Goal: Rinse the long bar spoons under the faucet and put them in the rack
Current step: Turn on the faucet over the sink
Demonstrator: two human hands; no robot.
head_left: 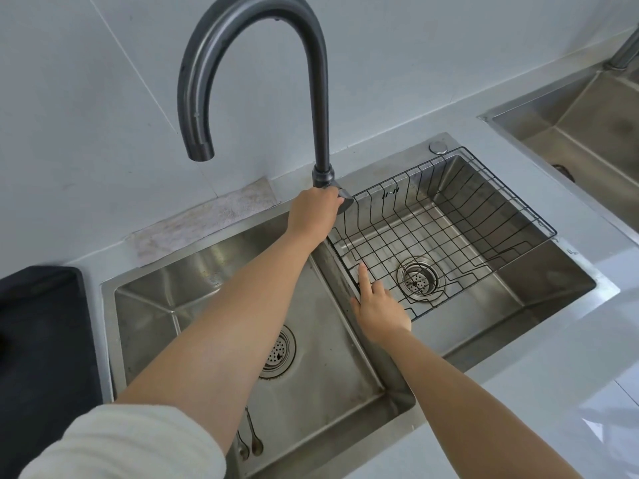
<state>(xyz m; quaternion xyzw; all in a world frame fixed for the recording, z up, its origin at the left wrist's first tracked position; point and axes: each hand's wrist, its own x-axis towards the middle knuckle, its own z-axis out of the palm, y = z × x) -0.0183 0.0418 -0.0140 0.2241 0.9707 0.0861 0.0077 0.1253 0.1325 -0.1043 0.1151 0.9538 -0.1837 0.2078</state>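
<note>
Two long bar spoons (251, 439) lie in the near corner of the left sink basin (321, 344), partly hidden under my left forearm. My left hand (314, 212) is closed over the handle (345, 198) at the base of the dark gooseneck faucet (320, 98). No water runs from the spout (200, 152), which hangs over the left basin. The black wire rack (484, 216) sits in the right basin. My right hand (378, 305) rests on the divider at the rack's near left edge, forefinger stretched out, holding nothing.
A black mat (38, 357) lies on the counter at the left. A worn patch (204, 219) marks the counter behind the left basin. A second steel sink (587, 133) sits at the far right. Grey counter (553, 392) runs along the right.
</note>
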